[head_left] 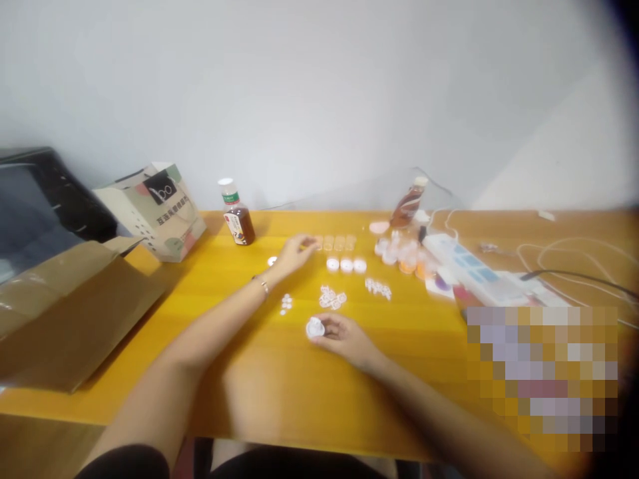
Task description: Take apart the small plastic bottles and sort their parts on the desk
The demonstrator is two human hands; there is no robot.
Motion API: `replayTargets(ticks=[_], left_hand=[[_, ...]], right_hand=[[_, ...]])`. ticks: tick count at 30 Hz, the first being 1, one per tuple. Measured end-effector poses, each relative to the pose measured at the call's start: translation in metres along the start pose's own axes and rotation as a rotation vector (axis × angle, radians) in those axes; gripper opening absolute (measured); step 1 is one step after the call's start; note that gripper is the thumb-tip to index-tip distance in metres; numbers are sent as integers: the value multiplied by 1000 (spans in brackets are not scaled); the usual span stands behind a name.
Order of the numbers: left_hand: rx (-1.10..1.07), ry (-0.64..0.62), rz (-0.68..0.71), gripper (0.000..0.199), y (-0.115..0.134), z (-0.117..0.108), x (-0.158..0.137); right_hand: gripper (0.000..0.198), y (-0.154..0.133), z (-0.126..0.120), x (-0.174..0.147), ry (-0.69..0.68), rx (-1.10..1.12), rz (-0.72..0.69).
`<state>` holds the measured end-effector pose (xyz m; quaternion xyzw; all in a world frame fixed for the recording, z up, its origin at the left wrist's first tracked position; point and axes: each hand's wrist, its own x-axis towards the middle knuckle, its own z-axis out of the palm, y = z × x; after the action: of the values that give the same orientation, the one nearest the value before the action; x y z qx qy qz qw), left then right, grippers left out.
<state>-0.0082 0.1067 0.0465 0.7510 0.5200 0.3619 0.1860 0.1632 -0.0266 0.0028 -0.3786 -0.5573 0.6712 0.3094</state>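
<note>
My right hand (347,339) grips a small white round plastic part (314,328), with a raised piece in its middle, just above the table. Farther out, my left hand (298,251) has its thumb and fingers closed at the left end of a row of clear round plastic pieces (340,243); the fingertips are on the leftmost piece, though blur hides the exact grip. Three white round parts (346,265) line up in front of that row. Nearer lie a pile of white toothed rings (332,298), several small white discs (286,304) and small white pieces (378,288).
A brown-filled bottle (239,223) and a paper bag (167,213) stand back left, by an open cardboard box (74,319). At right are a tilted bottle (410,203), a cluster of clear and orange pieces (404,253), a white power strip (472,266) and loose cables (554,249).
</note>
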Motion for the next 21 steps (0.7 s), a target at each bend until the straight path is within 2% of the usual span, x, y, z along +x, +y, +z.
replayTargets(ticks=[2,4,5,6,8,10,12,15,16,17,19,21], left_hand=[[-107,-147,123,26,19,-18,-38],[-156,-355,228,23,36,-31,-77],[-175,-429,252,23,43,-35,-93],[-179,-452,261,22,48,-37,-107],[-166,-411,231,18,54,-34,-125],[-161,-309,190,15,56,-30,-133],[-226,-127,140,15,58,-31,-131],[-415,240,37,16,63,-46,-123],[-456,301,16,15,65,-52,-121],[-481,285,5,15,65,-57,-119],[-511,179,-8,16,63,-61,-119],[-529,88,-23,16,58,-56,-122]], right_hand=[[40,-1,0,1,-10,30,-21],[38,-2,1,1,-37,52,-59],[36,-3,1,1,-58,54,-78],[34,-4,2,1,-82,48,-93],[30,-4,4,-1,-129,14,-119],[28,-5,4,-3,-119,-60,-174],[28,-6,4,-7,-31,-217,-292],[26,-9,2,-11,101,-489,-466],[26,-11,1,-11,111,-541,-491],[27,-13,1,-11,102,-570,-500],[27,-17,0,-10,39,-605,-482],[26,-19,-2,-9,-56,-656,-450]])
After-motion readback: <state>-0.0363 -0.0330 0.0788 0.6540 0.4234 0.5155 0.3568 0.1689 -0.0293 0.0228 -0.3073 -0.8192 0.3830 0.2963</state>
